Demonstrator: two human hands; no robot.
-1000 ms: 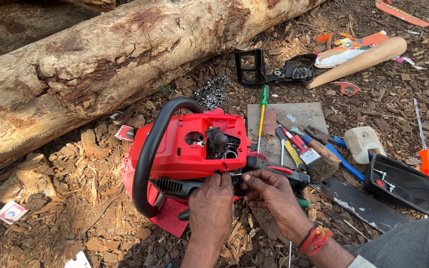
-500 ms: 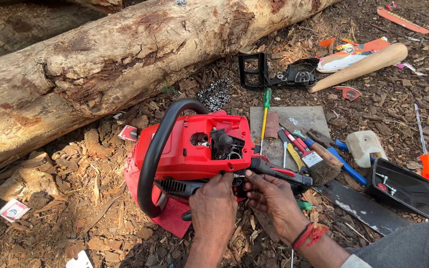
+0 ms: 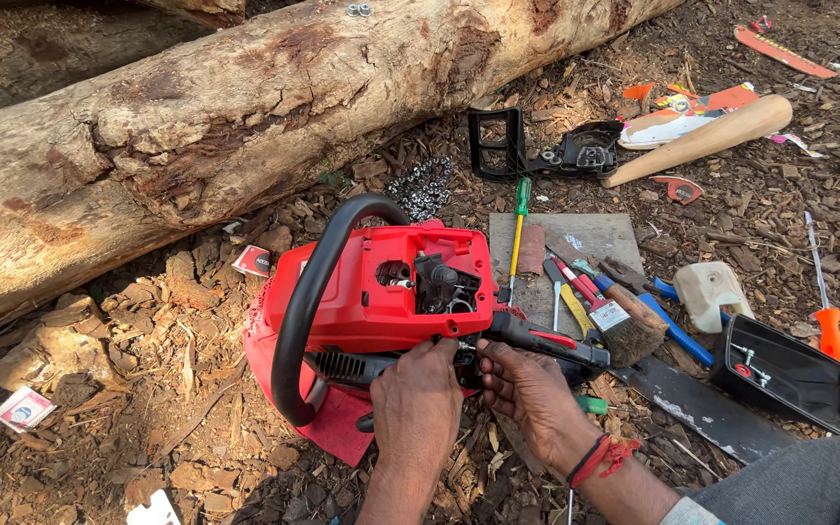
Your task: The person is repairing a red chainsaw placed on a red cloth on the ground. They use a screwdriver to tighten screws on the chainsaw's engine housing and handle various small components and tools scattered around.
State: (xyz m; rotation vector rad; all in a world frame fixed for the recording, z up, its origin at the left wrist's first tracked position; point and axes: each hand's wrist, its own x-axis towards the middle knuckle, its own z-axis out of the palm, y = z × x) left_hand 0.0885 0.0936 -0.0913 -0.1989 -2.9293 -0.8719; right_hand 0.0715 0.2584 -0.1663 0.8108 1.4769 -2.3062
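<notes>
A red chainsaw body [image 3: 381, 292] with its cover off lies on a red cloth [image 3: 342, 437] on the wood-chip ground. A black loop handle [image 3: 308, 292] arches over its left side. My left hand [image 3: 418, 394] presses against the near edge of the saw by the black rear handle [image 3: 352, 367]. My right hand [image 3: 529, 389] pinches at a small part at the saw's near right side, beside the left hand's fingertips. What sits between the fingers is too small to tell. A red thread band circles my right wrist.
A big log [image 3: 245, 117] lies across the back. Right of the saw: a grey board [image 3: 595, 238] with a green screwdriver [image 3: 519, 219], a brush [image 3: 634, 316] and small tools, a guide bar [image 3: 702, 413], a black tray [image 3: 785, 374], a saw chain [image 3: 420, 187], a black cover [image 3: 537, 151], a wooden handle [image 3: 702, 141].
The view has shifted slightly. Both hands stay at the saw's near edge, with the fingers working closer together at the small part.
</notes>
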